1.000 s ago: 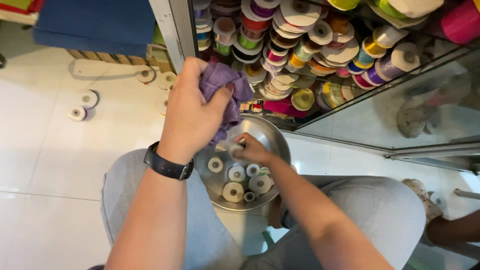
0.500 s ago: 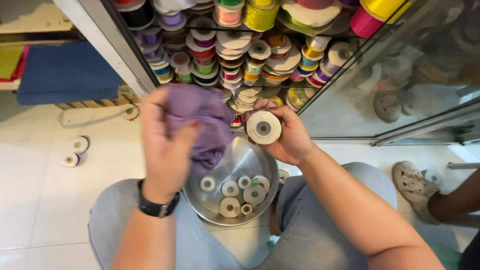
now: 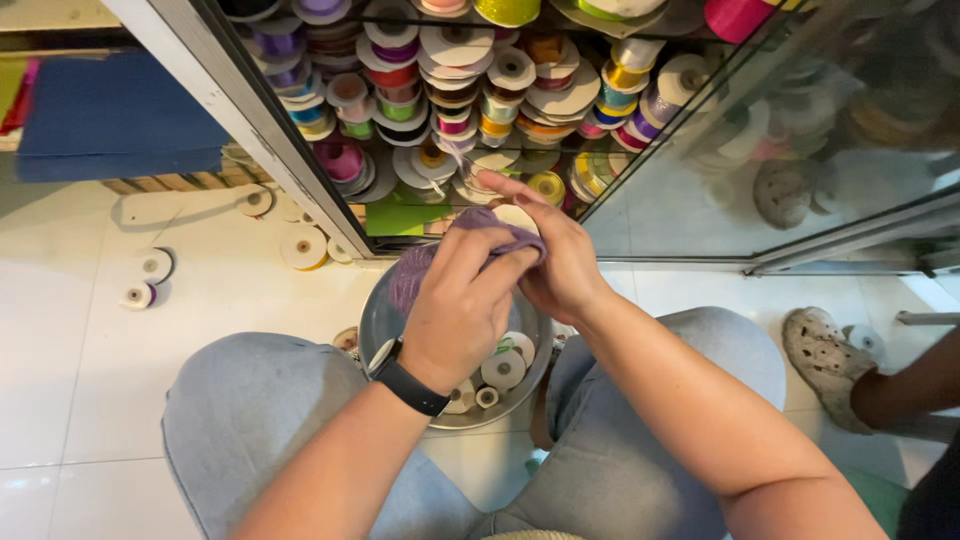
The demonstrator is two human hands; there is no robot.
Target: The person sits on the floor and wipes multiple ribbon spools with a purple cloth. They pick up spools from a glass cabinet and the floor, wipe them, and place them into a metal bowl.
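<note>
Both hands are closed in a grip at the middle of the view: the right hand [image 3: 560, 265] pinches a white spool [image 3: 515, 216] by its edge, and the left hand [image 3: 462, 310] presses a purple cloth [image 3: 425, 265] over its face. Half a second ago the spool was bare, held up beside the cloth; now the cloth covers most of it, so the wiping looks to have begun. Below the hands sits a metal bowl [image 3: 378, 320] with more white spools [image 3: 503, 368], resting between the knees. A black watch [image 3: 408, 384] circles the left wrist. Behind, a glass cabinet [image 3: 700, 190] holds stacked ribbon rolls [image 3: 450, 60].
</note>
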